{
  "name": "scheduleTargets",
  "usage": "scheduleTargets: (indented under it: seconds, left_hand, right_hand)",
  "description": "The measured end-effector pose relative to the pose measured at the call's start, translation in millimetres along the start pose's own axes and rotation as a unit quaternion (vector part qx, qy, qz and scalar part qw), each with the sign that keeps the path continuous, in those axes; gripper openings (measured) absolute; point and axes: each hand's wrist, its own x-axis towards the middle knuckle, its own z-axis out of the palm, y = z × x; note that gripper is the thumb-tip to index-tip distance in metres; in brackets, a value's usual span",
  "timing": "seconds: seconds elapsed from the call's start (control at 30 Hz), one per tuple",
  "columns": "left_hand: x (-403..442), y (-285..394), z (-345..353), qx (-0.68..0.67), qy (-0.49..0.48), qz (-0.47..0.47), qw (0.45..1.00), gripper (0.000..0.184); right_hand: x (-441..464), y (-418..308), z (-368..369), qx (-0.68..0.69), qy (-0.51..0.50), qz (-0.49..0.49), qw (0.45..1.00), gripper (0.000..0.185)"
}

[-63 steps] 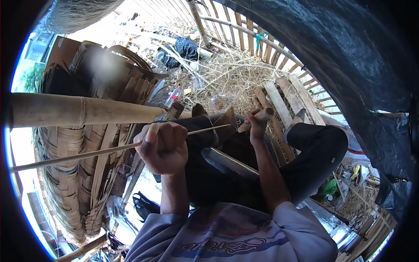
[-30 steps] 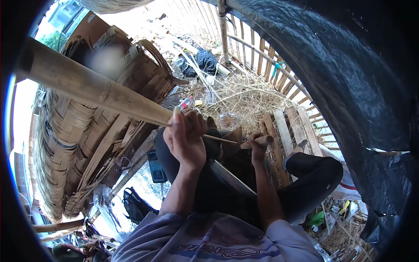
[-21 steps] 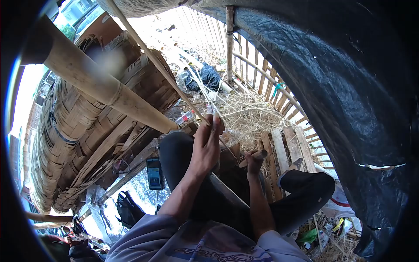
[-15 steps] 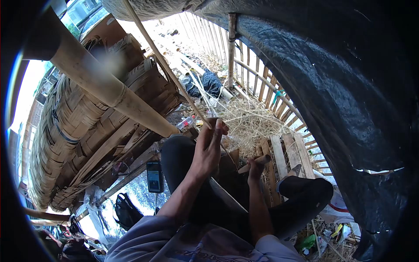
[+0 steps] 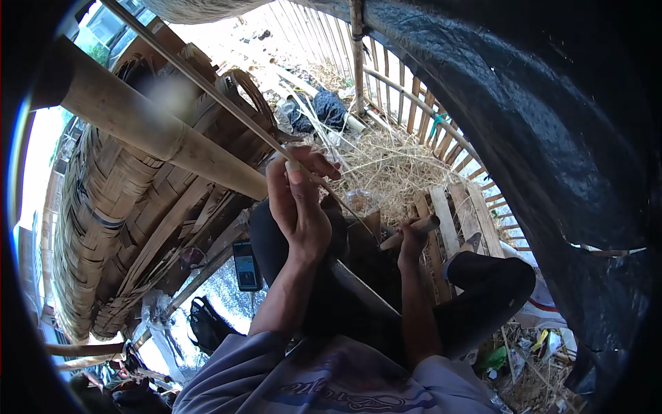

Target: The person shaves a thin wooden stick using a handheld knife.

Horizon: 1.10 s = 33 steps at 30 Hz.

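A long thin bamboo strip (image 5: 207, 84) slants from the upper left down toward my lap. My left hand (image 5: 302, 200) holds it between thumb and fingers, the other fingers loosely curled. My right hand (image 5: 412, 243) is closed around a thick wooden handle (image 5: 429, 223), low and to the right, between my knees. The strip's lower end reaches close to the inner end of this handle. Whether a blade is there cannot be made out in the dark. A pale flat slat (image 5: 362, 284) lies across my lap below both hands.
A thick bamboo pole (image 5: 172, 141) and rolled woven bamboo mats (image 5: 114, 207) fill the left. A phone (image 5: 246, 265) and a black bag (image 5: 210, 326) lie below them. Straw (image 5: 396, 165), wooden slats (image 5: 445, 221) and a bamboo fence (image 5: 414, 103) are ahead. Dark sheeting (image 5: 524, 117) hangs right.
My left hand has moved left and up along with the strip, which now slants more toward the left. My right hand sits slightly higher and farther right. The view has shifted a little.
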Motion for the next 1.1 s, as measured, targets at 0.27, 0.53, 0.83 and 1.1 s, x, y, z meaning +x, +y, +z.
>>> scheduleTargets:
  seconds: [0.27,0.53,0.83,1.1]
  left_hand:
    - [-4.4,-2.2,5.9,-0.144,0.013,0.056,0.988,0.013]
    - [-11.9,-1.6,-2.6,-0.145,0.043,0.054,0.987,0.031]
    - [-12.6,1.5,-12.7,-0.255,0.050,0.011,0.966,0.048]
    - [-12.2,3.1,-11.5,-0.242,0.073,0.010,0.968,0.045]
  right_hand:
    - [-13.1,-43.6,12.5,0.131,-0.056,-0.059,0.988,0.016]
    - [-55.0,-124.8,24.1,0.246,-0.107,-0.070,0.961,0.012]
    - [-104.1,-185.9,21.5,0.304,-0.254,-0.198,0.896,0.021]
    - [-95.0,-144.5,32.4,0.165,-0.261,-0.205,0.929,0.019]
